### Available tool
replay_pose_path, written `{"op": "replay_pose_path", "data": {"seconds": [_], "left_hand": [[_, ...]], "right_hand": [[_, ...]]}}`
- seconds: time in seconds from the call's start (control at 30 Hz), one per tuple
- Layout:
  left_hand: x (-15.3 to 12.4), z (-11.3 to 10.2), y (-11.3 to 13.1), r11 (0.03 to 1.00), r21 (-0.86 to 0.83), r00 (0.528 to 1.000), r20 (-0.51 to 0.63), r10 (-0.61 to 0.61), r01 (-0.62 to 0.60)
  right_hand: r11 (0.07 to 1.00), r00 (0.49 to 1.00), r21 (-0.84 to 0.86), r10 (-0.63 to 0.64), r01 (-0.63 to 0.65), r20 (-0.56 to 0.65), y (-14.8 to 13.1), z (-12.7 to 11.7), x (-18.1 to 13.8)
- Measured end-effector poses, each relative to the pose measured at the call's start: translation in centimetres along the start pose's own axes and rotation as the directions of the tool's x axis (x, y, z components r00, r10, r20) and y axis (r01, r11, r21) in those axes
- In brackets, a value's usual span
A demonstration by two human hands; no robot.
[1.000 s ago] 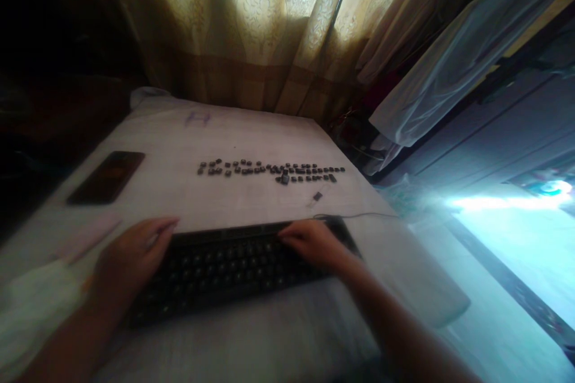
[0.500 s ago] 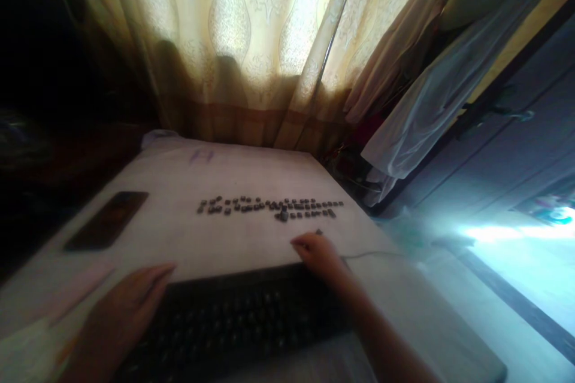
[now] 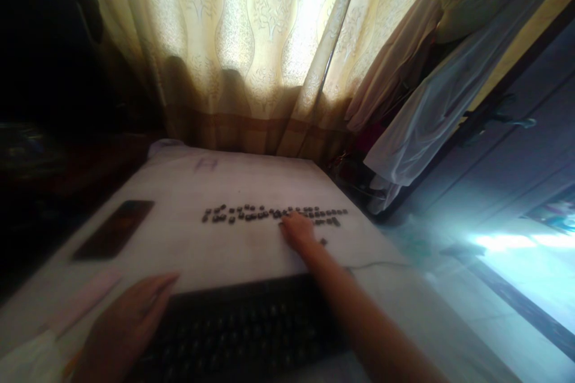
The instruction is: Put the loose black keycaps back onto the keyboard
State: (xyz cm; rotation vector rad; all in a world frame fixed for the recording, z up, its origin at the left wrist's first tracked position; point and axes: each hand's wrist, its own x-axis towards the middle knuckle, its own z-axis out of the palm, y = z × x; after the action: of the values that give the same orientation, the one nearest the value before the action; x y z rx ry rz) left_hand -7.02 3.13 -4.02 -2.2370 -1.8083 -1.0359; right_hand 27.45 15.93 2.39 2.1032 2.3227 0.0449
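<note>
A black keyboard (image 3: 242,329) lies at the near edge of a white cloth-covered table (image 3: 197,251). My left hand (image 3: 128,323) rests flat on the keyboard's left end, fingers stretched out. My right hand (image 3: 297,231) reaches forward over the table to a row of several small dark keycaps (image 3: 251,213). Its fingertips are curled at the row's right part; I cannot see whether a keycap is between them. One loose keycap (image 3: 323,242) lies just right of that hand.
A dark phone (image 3: 114,229) lies on the table's left side and a pale pink strip (image 3: 83,300) near the left hand. A thin cable (image 3: 377,264) runs off to the right. Patterned curtains (image 3: 251,54) hang behind the table, with hanging clothes (image 3: 431,96) at the right.
My right hand left the keyboard and moved forward to the row of keycaps. The camera tilted up a little. My left hand stayed on the keyboard's left end.
</note>
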Motion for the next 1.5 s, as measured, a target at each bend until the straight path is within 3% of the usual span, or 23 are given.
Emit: {"op": "replay_pose_path", "data": {"seconds": [1.13,1.5], "left_hand": [[0.1,-0.4,0.5,1.000,-0.002,1.000,0.005,-0.010,0.010],[0.4,-0.7,1.3,0.998,0.031,0.997,-0.047,0.053,-0.052]], "right_hand": [[0.993,0.999,0.116,-0.022,0.017,0.048,-0.3,0.4,-1.4],[0.991,0.990,0.101,-0.102,0.092,0.098,-0.1,0.6,-1.9]]}}
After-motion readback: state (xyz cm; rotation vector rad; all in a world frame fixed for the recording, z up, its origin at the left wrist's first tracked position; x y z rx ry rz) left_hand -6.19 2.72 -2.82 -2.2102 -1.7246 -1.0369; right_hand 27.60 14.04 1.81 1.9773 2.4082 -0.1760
